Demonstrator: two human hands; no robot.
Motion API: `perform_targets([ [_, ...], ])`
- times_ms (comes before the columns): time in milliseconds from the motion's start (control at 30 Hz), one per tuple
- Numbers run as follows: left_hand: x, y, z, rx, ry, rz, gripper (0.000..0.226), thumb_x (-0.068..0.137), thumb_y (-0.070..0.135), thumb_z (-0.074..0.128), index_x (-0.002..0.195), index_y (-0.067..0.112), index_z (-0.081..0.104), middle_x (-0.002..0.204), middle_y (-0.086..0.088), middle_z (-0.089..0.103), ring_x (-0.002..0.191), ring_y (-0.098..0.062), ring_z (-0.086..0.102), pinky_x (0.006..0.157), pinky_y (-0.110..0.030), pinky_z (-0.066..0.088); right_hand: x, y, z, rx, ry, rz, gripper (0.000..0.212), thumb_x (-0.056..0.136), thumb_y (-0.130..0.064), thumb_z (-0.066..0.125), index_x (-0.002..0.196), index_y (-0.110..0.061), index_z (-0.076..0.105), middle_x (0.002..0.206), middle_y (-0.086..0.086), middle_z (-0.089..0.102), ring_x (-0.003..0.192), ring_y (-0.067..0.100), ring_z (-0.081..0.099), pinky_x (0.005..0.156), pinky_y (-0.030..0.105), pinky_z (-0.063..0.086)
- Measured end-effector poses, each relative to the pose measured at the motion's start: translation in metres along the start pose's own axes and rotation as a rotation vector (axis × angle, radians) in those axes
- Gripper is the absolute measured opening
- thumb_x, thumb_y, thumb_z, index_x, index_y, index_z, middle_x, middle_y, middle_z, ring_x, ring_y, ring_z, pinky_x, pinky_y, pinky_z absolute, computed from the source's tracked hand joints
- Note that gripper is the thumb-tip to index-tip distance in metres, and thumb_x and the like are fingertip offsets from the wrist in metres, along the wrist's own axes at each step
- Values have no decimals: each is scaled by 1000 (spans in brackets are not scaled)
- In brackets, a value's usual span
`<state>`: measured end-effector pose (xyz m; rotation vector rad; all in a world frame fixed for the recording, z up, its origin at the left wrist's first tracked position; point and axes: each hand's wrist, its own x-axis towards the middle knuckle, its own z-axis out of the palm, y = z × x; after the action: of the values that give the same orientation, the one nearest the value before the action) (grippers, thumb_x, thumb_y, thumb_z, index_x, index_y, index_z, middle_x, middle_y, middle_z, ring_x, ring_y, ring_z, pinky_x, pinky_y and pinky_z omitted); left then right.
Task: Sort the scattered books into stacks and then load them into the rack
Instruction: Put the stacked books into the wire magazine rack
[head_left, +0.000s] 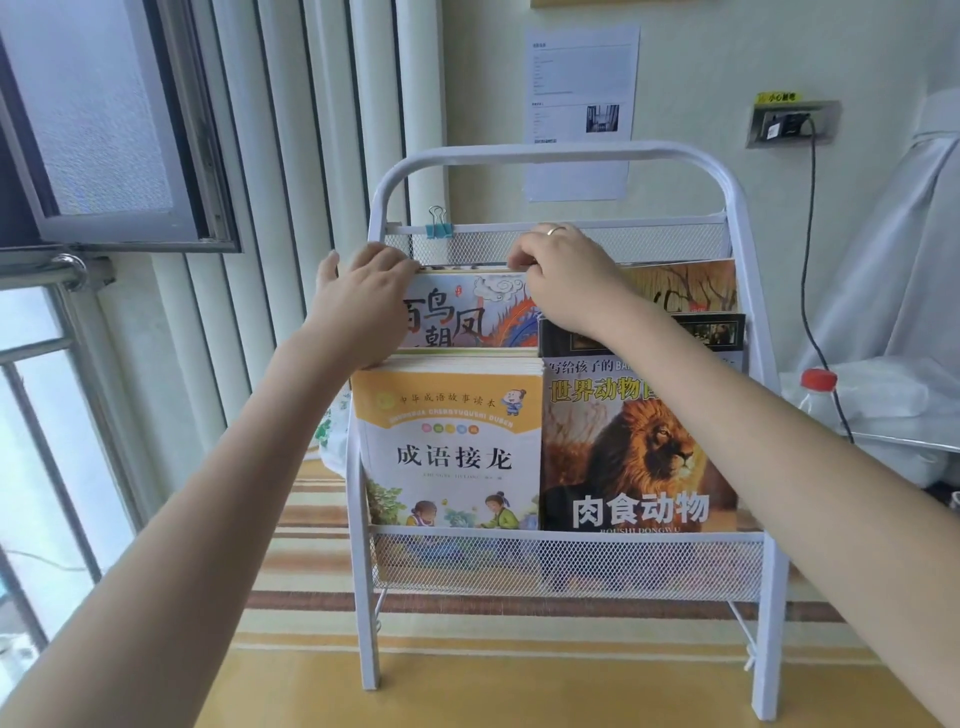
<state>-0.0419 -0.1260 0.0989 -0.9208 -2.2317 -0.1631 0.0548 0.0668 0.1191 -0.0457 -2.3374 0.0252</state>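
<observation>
Both hands grip the phoenix picture book (467, 312) by its top edge: left hand (363, 291), right hand (566, 275). It stands upright, cover facing out, at the left of the white rack (566, 566)'s upper tier.

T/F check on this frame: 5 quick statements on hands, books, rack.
1. Both hands are at the top edge of the phoenix book in the upper tier. True.
2. The lion book sits in the front tier, left of the orange idiom book. False: it is to the right.
3. A blue binder clip is on the rack top mesh rail. True.
4. The left hand wears a ring. False: the right hand does.
5. The front tier is empty. False: two books stand in it.
</observation>
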Motion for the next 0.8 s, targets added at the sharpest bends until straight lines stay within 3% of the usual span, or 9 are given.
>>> perform_targets([
  [133, 6, 4, -4, -25, 2, -35, 42, 90, 8, 40, 131, 11, 49, 136, -7, 49, 134, -25, 31, 111, -52, 23, 3, -1, -3, -97, -10, 12, 31, 89, -5, 36, 107, -12, 60, 115, 7, 58, 107, 24, 50, 86, 33, 37],
  [333, 19, 4, -8, -125, 0, -65, 40, 88, 2, 35, 120, 10, 57, 127, -9, 56, 127, -27, 41, 114, -56, 17, 9, -2, -7, -183, -21, 55, 31, 87, -5, 38, 104, -11, 63, 110, 15, 61, 101, 33, 54, 82, 34, 41],
  [500, 15, 1, -5, -63, 23, 10, 41, 89, 1, 36, 122, 10, 58, 123, -8, 59, 122, -28, 48, 115, -51, 16, 2, -3, -11, -122, -12, 71, 33, 89, -10, 37, 104, -12, 66, 106, 9, 66, 95, 27, 57, 76, 31, 38],
  [567, 17, 3, -7, -65, 41, 11, 38, 89, 0, 36, 118, 8, 60, 119, -10, 61, 117, -29, 51, 112, -48, 22, -1, -3, -11, -93, -32, 79, 32, 91, -12, 37, 103, -12, 67, 105, 7, 67, 92, 26, 58, 73, 29, 39],
  [667, 22, 8, -12, -15, 30, -1, 34, 91, 1, 35, 112, 5, 62, 111, -13, 64, 106, -30, 55, 100, -41, 34, -3, -5, -21, -76, -36, 119, 34, 96, -24, 35, 95, -11, 67, 92, 5, 68, 86, 26, 57, 86, 35, 41],
  [733, 22, 10, -16, -22, -42, -46, 36, 92, 3, 32, 112, 6, 62, 108, -10, 66, 107, -30, 56, 109, -47, 28, -14, -12, -27, -35, 55, 128, 39, 99, -36, 33, 95, -15, 65, 80, -3, 63, 81, 21, 53, 95, 36, 33],
  [800, 15, 19, -17, -62, -75, -84, 35, 94, 6, 32, 114, 7, 61, 108, -10, 67, 112, -31, 55, 115, -54, 15, -36, -21, -22, -18, 126, 94, 34, 96, -45, 35, 99, -24, 62, 79, -11, 57, 82, 15, 50, 93, 35, 30],
])
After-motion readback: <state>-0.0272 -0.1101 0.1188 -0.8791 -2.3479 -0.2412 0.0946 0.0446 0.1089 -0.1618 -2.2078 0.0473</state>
